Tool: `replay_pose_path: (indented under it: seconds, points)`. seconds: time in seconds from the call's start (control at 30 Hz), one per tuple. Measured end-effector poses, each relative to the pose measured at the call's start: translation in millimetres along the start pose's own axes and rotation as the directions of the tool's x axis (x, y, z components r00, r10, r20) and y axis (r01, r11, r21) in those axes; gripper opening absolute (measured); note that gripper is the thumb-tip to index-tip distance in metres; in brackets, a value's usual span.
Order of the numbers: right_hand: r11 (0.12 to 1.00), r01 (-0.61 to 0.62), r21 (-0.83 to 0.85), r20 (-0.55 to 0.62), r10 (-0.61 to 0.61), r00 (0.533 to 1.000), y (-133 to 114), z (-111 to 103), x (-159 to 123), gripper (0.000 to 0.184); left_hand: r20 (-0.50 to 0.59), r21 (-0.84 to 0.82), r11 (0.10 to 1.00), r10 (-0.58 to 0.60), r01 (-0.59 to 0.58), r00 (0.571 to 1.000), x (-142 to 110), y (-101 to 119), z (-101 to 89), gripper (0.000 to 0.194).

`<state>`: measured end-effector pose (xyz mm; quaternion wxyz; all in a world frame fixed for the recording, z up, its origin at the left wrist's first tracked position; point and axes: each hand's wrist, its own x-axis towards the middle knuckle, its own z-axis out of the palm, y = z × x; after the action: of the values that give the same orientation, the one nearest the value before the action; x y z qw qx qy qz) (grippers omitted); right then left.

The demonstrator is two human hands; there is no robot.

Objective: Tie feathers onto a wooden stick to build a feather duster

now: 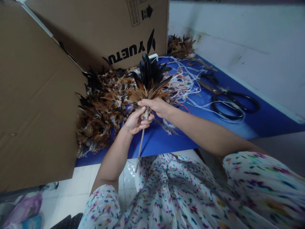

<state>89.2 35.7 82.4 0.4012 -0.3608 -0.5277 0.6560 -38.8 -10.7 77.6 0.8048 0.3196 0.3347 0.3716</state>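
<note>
A feather bundle (149, 78) is clamped around a stick (141, 143) by the left hand (135, 121) and right hand (158, 106), while a feather heap (102, 111) is left unused on the table (162, 141).

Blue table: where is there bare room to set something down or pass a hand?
Bare blue table shows right of the scissors, and in a smaller patch between the stick, right forearm and near edge. The feather pile crowds the left; tangled white strings crowd the area left of the scissors.
</note>
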Motion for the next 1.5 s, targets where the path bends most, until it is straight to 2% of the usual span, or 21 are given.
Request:
replay_pose_path:
  seconds: [0.1, 0.27, 0.4, 0.47, 0.63, 0.83, 0.9, 0.97, 1.07, 1.23, 1.37, 1.5]
  points:
    - [0.997, -0.059, -0.049, 0.0, 0.059, 0.998, 1, 0, 1, 0.024, -0.044, 0.043, 0.999, 0.021, -0.019, 0.999, 3, 0, -0.5, 0.037]
    - [0.993, -0.102, -0.051, -0.054, 0.1, 0.994, 3, 0, 3, 0.027, -0.118, 0.125, 0.991, 0.056, -0.041, 0.991, 7, -2, -3.4, 0.037]
    - [0.993, -0.114, -0.039, -0.05, 0.112, 0.992, 5, 2, 2, 0.025, -0.099, 0.227, 0.967, 0.141, -0.115, 0.985, 5, -4, -3.2, 0.035]
    - [0.996, -0.081, -0.035, -0.057, 0.078, 0.995, 8, 4, 4, 0.02, -0.084, 0.241, 0.964, 0.139, -0.116, 0.987, 3, -5, -1.8, 0.037]
    - [0.998, 0.056, -0.042, -0.089, -0.06, 0.994, 17, 3, 10, 0.017, -0.059, 0.174, 0.982, 0.091, -0.079, 0.994, 2, -6, 0.1, 0.043]
    - [0.999, 0.005, 0.054, 0.069, -0.009, 0.998, 2, -15, 10, 0.041, -0.092, 0.038, 0.993, 0.115, -0.112, 0.989, -1, 3, -3.9, 0.03]
    - [0.989, -0.039, 0.143, 0.06, 0.03, 0.998, -6, -25, 12, 0.036, -0.122, -0.031, 0.991, 0.129, -0.133, 0.984, -4, 10, -6.1, 0.023]
    - [0.966, -0.085, 0.243, 0.009, 0.085, 0.996, -14, -34, 14, 0.023, -0.134, -0.088, 0.985, 0.136, -0.149, 0.982, -7, 15, -8.6, 0.018]
    - [0.946, -0.085, 0.314, -0.072, 0.113, 0.991, -21, -41, 16, 0.009, -0.138, -0.139, 0.977, 0.145, -0.164, 0.98, -8, 19, -12.4, 0.014]
    - [0.967, 0.08, 0.24, -0.06, -0.068, 0.996, -26, -39, 8, 0.005, -0.149, -0.17, 0.969, 0.153, -0.178, 0.977, -6, 19, -17.8, 0.016]
    - [0.966, 0.245, 0.083, -0.03, -0.244, 0.969, -29, -33, -1, 0.006, -0.126, -0.171, 0.971, 0.148, -0.168, 0.981, -4, 19, -19.0, 0.021]
    - [0.952, 0.306, 0.016, 0.014, -0.306, 0.952, -30, -32, -5, 0.013, -0.153, -0.183, 0.972, 0.118, -0.145, 0.981, -3, 20, -16.8, 0.024]
